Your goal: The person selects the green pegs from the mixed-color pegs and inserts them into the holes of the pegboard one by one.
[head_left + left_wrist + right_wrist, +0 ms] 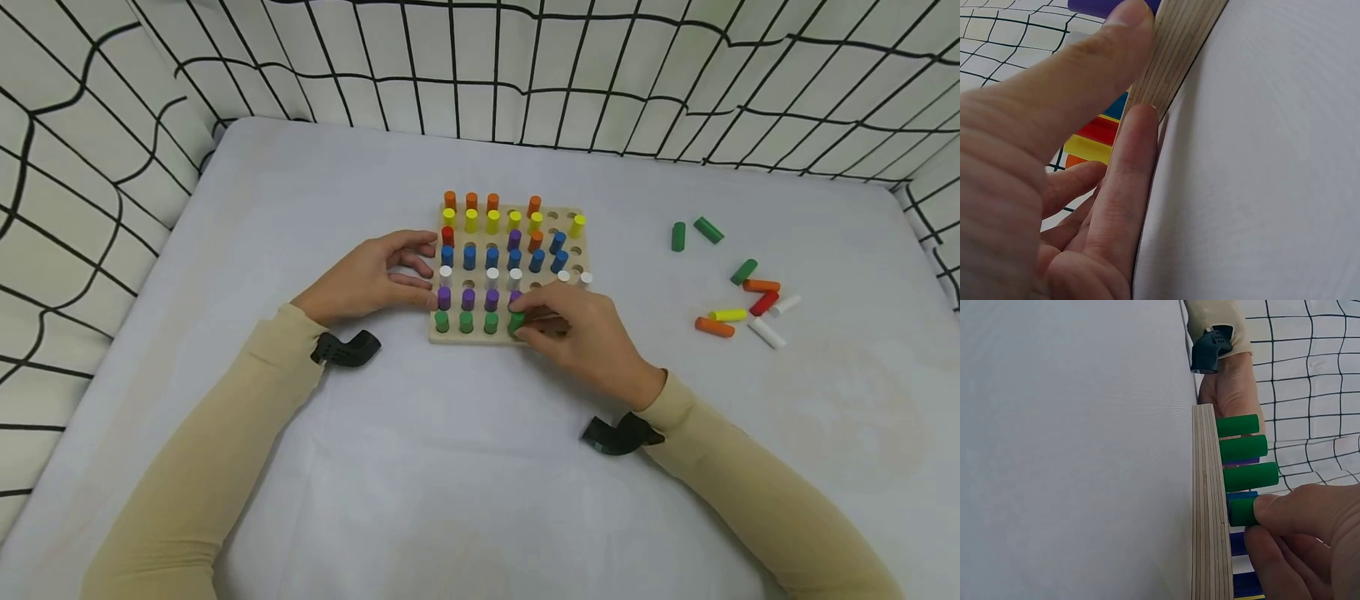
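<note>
A wooden pegboard [478,339] carries rows of coloured pegs: orange, yellow, blue, white, purple and green, with a red one at the left. My right hand [596,337] pinches a green peg [1242,512] between thumb and fingers at the front row, to the right of several standing green pegs [1246,448]. In the right wrist view, its lower end meets the board's top; how deep it sits I cannot tell. Against the board's left edge rests my left hand [363,279]. Its thumb and a finger touch the board's side [1175,53] in the left wrist view.
Loose pegs lie on the white table [420,467] to the right: green pegs [708,230], orange, white, a yellow one [727,315] and a red one [764,302]. Black wire mesh [495,83] stands along the table's back and sides.
</note>
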`<state>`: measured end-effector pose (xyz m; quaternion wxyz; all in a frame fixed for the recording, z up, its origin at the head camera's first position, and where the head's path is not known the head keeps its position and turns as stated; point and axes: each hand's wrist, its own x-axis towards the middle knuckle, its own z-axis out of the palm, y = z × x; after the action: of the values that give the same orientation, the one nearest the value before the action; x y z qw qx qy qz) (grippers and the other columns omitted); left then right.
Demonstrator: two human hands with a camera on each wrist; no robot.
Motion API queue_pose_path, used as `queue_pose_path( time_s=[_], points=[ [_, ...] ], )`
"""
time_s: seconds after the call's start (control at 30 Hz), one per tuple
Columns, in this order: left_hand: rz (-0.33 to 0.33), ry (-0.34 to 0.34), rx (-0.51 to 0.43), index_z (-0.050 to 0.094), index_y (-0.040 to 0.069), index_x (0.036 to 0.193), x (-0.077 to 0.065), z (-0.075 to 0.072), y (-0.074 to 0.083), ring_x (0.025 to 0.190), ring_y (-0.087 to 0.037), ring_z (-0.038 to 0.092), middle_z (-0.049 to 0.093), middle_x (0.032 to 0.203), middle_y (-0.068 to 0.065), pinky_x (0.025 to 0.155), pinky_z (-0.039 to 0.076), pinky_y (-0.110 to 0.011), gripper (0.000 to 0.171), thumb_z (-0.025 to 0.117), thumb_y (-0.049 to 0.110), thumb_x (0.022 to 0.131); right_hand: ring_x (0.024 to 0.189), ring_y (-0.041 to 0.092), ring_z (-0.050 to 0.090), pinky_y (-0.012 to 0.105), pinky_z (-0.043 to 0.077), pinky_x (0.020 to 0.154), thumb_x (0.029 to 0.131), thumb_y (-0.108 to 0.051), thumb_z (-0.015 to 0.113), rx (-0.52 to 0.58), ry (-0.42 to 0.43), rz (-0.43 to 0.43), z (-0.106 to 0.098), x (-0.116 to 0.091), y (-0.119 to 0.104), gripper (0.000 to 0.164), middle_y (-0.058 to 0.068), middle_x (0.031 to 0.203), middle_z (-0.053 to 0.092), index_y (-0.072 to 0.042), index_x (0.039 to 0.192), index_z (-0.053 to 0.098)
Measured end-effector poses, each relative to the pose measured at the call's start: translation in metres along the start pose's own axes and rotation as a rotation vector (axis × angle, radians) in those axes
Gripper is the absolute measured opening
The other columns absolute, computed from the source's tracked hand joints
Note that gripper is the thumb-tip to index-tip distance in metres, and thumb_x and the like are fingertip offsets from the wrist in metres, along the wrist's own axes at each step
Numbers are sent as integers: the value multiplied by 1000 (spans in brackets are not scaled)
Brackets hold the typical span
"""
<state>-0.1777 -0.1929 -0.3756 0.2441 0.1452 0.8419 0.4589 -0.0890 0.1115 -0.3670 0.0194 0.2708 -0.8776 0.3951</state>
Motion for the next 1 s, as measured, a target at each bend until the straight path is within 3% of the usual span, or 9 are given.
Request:
queue_pose_path(
  time_s=[0.53, 1.0],
  points=[
    [-5, 10, 11, 38, 17, 158, -2, -2, 6, 120, -23, 69, 54, 144, -4, 112, 55, -38, 89, 87, 24, 84, 98, 17, 77, 29, 66, 86, 88, -7, 82, -50, 12, 12, -2, 3, -1, 29, 6, 109, 77, -9, 115, 74],
    [-11, 2, 13, 38, 17, 158, -2, 0, 1, 122, -24, 68, 54, 145, -5, 115, 52, -43, 89, 87, 26, 85, 97, 17, 78, 27, 66, 85, 86, -4, 83, 8, 7, 25, -3, 1, -5, 30, 7, 111, 77, -6, 114, 73]
  ],
)
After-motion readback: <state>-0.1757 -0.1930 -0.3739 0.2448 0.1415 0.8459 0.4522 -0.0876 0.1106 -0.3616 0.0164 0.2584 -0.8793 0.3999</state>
